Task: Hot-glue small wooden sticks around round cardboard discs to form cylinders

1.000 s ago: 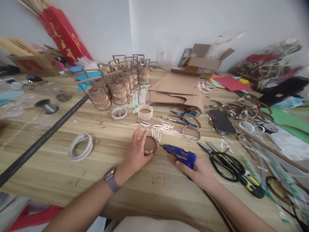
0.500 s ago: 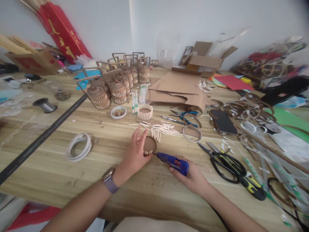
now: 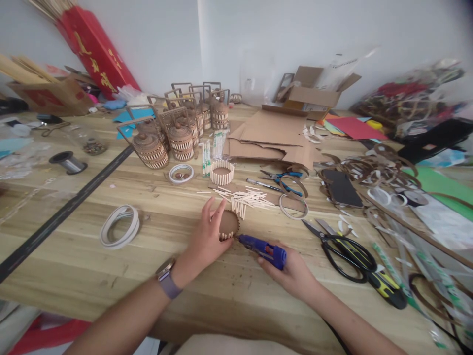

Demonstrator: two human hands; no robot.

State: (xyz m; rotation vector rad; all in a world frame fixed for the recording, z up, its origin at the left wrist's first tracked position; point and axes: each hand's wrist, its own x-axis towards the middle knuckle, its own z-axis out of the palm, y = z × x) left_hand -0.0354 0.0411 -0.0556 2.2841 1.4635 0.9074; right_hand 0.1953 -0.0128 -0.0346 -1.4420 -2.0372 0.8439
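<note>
My left hand point(image 3: 207, 231) holds the side of a round brown cardboard disc point(image 3: 229, 223), whose near edge carries a row of short light sticks. In my right hand point(image 3: 291, 271) is a blue glue gun point(image 3: 263, 247), its nozzle at the disc's near right edge beside my left thumb. Just beyond the disc lies a loose pile of light wooden sticks point(image 3: 251, 197). Behind the pile stands a round piece ringed with upright sticks point(image 3: 222, 172).
Small lidded baskets point(image 3: 181, 140) with handles stand at the back left, near cardboard sheets point(image 3: 269, 128). White tape rolls point(image 3: 120, 227) lie left. Black scissors point(image 3: 343, 251), a yellow cutter point(image 3: 388, 286), a phone point(image 3: 342, 187) and brown strips lie right.
The glue gun and my right hand have shifted very slightly left. My left hand keeps its hold on the disc.
</note>
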